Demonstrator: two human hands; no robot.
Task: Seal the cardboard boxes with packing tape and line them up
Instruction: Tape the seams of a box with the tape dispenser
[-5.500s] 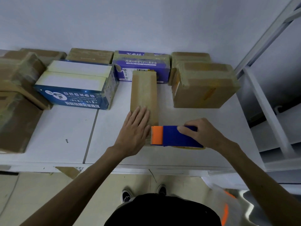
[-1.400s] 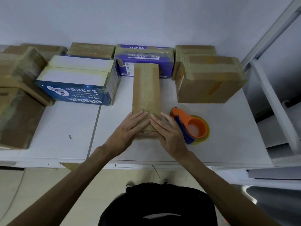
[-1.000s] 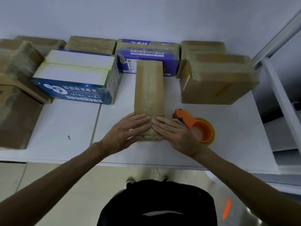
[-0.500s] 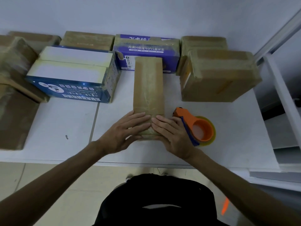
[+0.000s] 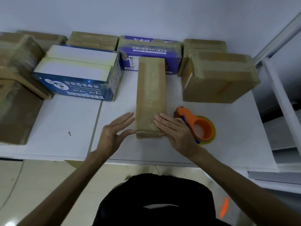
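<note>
A long narrow cardboard box (image 5: 151,93) covered in tape lies lengthwise on the white table (image 5: 65,124), its near end toward me. My left hand (image 5: 114,132) is just left of that near end, fingers straight, fingertips at the box's left edge. Flat on the near right part of the box lies my right hand (image 5: 175,132), fingers extended. The orange tape dispenser (image 5: 195,126) lies on the table just right of my right hand.
Taped boxes ring the work spot: a blue-and-white one (image 5: 78,74) at left, a purple one (image 5: 149,51) behind, a brown one (image 5: 218,77) at right, more brown boxes (image 5: 17,88) at far left. White shelving (image 5: 280,95) stands at right.
My left hand has slid off the top of the narrow box to its left side. My right hand stays pressed on the near end. The dispenser has not moved.
</note>
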